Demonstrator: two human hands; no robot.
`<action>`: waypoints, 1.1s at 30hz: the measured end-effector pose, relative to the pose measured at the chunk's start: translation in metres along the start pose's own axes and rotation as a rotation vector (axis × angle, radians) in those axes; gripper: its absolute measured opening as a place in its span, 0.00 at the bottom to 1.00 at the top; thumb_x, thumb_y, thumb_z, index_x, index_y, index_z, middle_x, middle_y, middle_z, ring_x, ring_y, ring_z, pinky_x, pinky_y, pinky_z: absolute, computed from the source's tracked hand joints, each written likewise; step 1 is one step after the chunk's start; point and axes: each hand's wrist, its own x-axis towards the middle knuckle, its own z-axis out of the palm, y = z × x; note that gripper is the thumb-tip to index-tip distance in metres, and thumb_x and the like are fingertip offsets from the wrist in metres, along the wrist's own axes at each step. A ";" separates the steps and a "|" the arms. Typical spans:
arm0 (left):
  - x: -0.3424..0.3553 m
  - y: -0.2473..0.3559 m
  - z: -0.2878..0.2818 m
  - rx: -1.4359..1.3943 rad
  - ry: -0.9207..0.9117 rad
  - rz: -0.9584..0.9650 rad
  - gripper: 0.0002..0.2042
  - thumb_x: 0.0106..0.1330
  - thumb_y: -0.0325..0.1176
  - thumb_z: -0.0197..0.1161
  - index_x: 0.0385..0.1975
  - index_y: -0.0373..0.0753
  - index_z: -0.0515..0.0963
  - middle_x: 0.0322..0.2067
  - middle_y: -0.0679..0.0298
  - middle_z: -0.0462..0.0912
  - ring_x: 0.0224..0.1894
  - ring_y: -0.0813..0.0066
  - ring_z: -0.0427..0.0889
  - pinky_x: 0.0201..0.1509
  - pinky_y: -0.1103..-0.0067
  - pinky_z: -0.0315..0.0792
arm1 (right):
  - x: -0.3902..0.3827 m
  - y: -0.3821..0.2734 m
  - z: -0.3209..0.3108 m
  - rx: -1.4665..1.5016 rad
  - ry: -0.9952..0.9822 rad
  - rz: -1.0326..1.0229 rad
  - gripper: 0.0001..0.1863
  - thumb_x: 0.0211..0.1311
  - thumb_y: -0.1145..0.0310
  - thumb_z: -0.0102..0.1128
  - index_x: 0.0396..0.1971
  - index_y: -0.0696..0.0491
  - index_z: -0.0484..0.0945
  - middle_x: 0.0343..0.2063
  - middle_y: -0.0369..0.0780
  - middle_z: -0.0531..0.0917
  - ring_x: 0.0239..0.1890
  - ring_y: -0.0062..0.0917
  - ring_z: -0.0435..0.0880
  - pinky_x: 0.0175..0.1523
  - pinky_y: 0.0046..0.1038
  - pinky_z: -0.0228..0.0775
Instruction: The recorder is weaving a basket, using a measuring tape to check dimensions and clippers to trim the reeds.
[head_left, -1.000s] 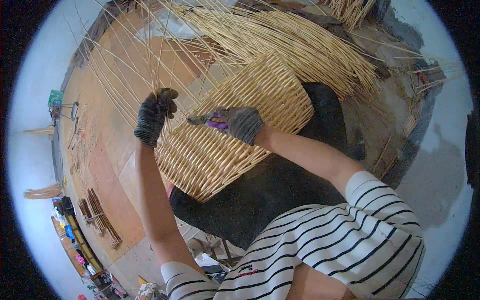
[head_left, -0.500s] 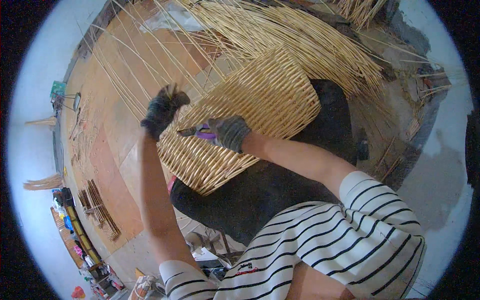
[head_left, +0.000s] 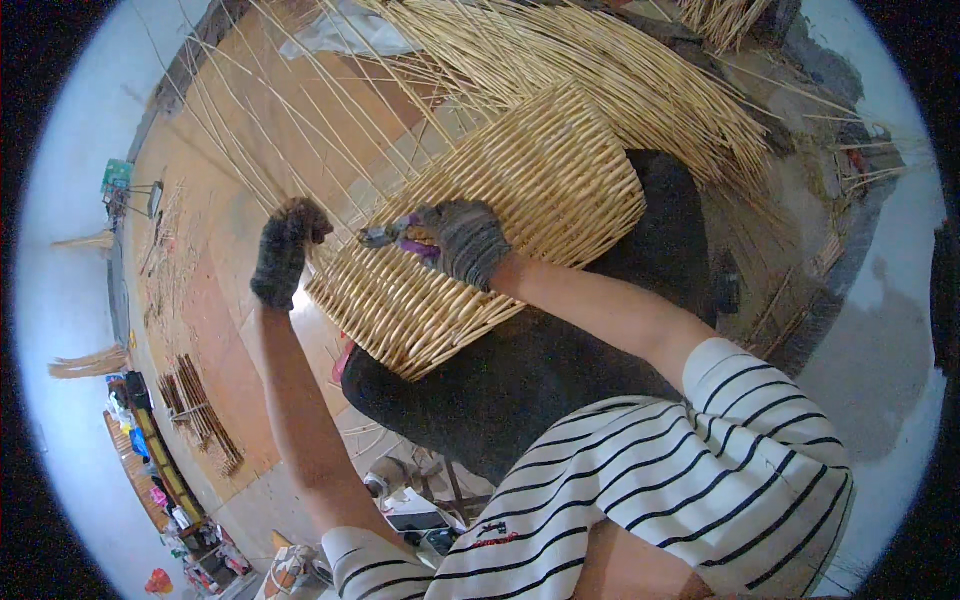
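A woven wicker panel [head_left: 540, 190] of pale willow rods rests tilted on a black padded surface [head_left: 480, 410] in front of me. Long uncut rods [head_left: 345, 120] stick out from its far left edge. My left hand [head_left: 285, 255], in a dark striped knit glove, is closed around rods at the panel's left corner. In my right hand [head_left: 465, 240], gloved alike, is a pair of pruning shears [head_left: 380, 236] with purple handles. Its blades lie over the panel's far left edge; whether they touch a rod cannot be made out.
A large heap of willow rods [head_left: 620, 85] lies beyond the panel, with white sheeting [head_left: 350, 35] beside it. A bundle of short brown sticks [head_left: 205, 415] is on the floor at left. Cluttered shelving [head_left: 165, 460] stands along the left wall.
My left hand has moved down and left, now closed on rods at the panel's corner. The shears have shifted slightly up, and the panel has tilted a little.
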 end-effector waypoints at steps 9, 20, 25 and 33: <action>-0.028 0.018 -0.005 -0.244 0.193 -0.044 0.19 0.66 0.46 0.46 0.22 0.35 0.67 0.20 0.64 0.68 0.25 0.75 0.69 0.41 0.74 0.70 | 0.021 -0.029 0.020 -0.238 -0.046 -0.054 0.29 0.42 0.49 0.59 0.44 0.52 0.70 0.33 0.41 0.76 0.37 0.32 0.74 0.42 0.38 0.62; -0.058 0.006 -0.017 -0.105 0.484 -0.296 0.09 0.63 0.37 0.49 0.32 0.39 0.71 0.21 0.68 0.71 0.15 0.82 0.66 0.20 0.82 0.67 | 0.024 -0.016 -0.009 0.186 -0.368 0.147 0.25 0.49 0.46 0.56 0.41 0.50 0.70 0.26 0.42 0.79 0.24 0.29 0.79 0.30 0.33 0.71; -0.054 -0.034 0.040 -0.250 0.556 -0.478 0.15 0.62 0.41 0.53 0.44 0.39 0.74 0.23 0.67 0.74 0.13 0.83 0.66 0.16 0.83 0.65 | 0.052 -0.005 -0.016 1.064 -0.876 0.748 0.35 0.44 0.35 0.55 0.37 0.54 0.70 0.19 0.43 0.74 0.19 0.36 0.76 0.23 0.36 0.71; -0.055 -0.048 0.051 -0.375 0.512 -0.509 0.11 0.63 0.38 0.51 0.37 0.38 0.73 0.28 0.65 0.79 0.15 0.82 0.69 0.16 0.83 0.66 | 0.077 -0.005 -0.014 1.019 -0.896 0.625 0.28 0.45 0.35 0.55 0.18 0.49 0.70 0.13 0.36 0.72 0.13 0.21 0.71 0.15 0.24 0.64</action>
